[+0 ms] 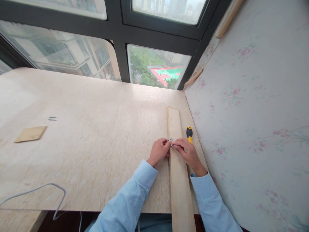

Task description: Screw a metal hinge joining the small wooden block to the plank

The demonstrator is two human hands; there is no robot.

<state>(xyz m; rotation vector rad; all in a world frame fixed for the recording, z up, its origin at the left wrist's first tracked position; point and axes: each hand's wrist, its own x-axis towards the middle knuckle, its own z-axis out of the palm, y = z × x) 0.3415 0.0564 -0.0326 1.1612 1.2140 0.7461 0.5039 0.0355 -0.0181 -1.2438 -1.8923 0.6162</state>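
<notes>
A long pale wooden board [180, 183] lies lengthwise on the stone-patterned sill, its near end jutting past the front edge. At the board's left edge sits a small metal bracket [170, 139]. My left hand [159, 150] is closed with thumb and fingertips at this bracket. From the other side, my right hand [187, 150] pinches at the same spot, over the board. Something small and metallic shows between the fingertips, too tiny to name. Just beyond my right hand lies a screwdriver with a yellow and black handle [189, 132], its lower part hidden.
Far left on the sill [96, 135] are a small wooden piece [31, 134] and two thin metal pieces [53, 118]. A white cable [51, 184] runs over the front edge at lower left. A flowered wall [251, 96] bounds the right, dark-framed windows [159, 32] the back.
</notes>
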